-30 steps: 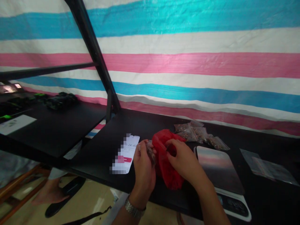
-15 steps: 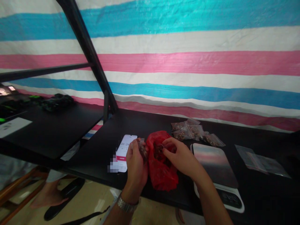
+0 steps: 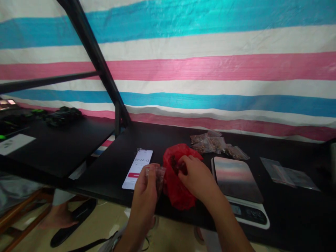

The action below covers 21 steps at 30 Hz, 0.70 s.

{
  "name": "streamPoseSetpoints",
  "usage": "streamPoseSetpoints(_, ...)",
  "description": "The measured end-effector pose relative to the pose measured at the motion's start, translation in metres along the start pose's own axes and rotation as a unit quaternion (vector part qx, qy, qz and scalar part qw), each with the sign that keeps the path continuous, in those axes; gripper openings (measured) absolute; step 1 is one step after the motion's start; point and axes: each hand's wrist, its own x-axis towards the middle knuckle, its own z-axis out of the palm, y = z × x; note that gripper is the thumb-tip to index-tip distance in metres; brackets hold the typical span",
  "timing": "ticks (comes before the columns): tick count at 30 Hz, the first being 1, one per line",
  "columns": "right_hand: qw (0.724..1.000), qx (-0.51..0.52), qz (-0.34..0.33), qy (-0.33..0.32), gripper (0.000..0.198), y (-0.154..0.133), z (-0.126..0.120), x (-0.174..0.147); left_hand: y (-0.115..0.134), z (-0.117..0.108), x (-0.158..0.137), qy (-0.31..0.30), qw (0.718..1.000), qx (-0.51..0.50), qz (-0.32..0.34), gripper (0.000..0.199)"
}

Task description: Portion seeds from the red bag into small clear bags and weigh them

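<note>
My left hand (image 3: pixel 145 190) is closed round a small clear zip bag (image 3: pixel 160 175) whose top edge points up, just left of the red bag. What lies inside the zip bag is hard to see. A red plastic bag (image 3: pixel 181 199) stands on the black table with its mouth open, and dark brown bits show within. My right hand (image 3: pixel 196 176) reaches into that mouth from the right with fingers and thumb curled together. Their tips are partly hidden, so anything they pinch cannot be made out.
A phone (image 3: pixel 139 162) showing a timer lies behind my left hand. Several filled zip bags (image 3: pixel 214 143) are piled at the back. A kitchen scale (image 3: pixel 238 182) sits to the right, with flat clear bags (image 3: pixel 288 175) beyond it. A black post (image 3: pixel 102 73) rises at left.
My left hand has drawn slightly left and down with the zip bag, away from the red bag. The fingers of my right hand have curled closer together in the red bag's mouth.
</note>
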Motion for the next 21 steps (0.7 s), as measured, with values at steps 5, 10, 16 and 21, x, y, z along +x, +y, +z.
streamPoseSetpoints(5, 1.0, 0.002, -0.017, -0.026, 0.024, -0.009, 0.001, -0.002, -0.01, 0.004, -0.008, -0.029, 0.995, -0.053, -0.083, 0.064)
streamPoseSetpoints(10, 0.999, 0.018, 0.015, -0.045, 0.017, -0.012, 0.001, -0.002, -0.011, 0.008, 0.002, -0.032, 0.981, -0.156, -0.11, 0.048)
streamPoseSetpoints(16, 0.997, -0.048, 0.061, -0.01, 0.026, -0.014, 0.006, 0.005, 0.003, 0.007, 0.012, 0.006, 0.978, -0.183, -0.1, 0.037)
streamPoseSetpoints(21, 0.997, 0.007, 0.071, 0.011, 0.021, -0.001, 0.003, 0.008, 0.002, 0.006, 0.012, 0.066, 0.989, -0.126, -0.042, 0.04)
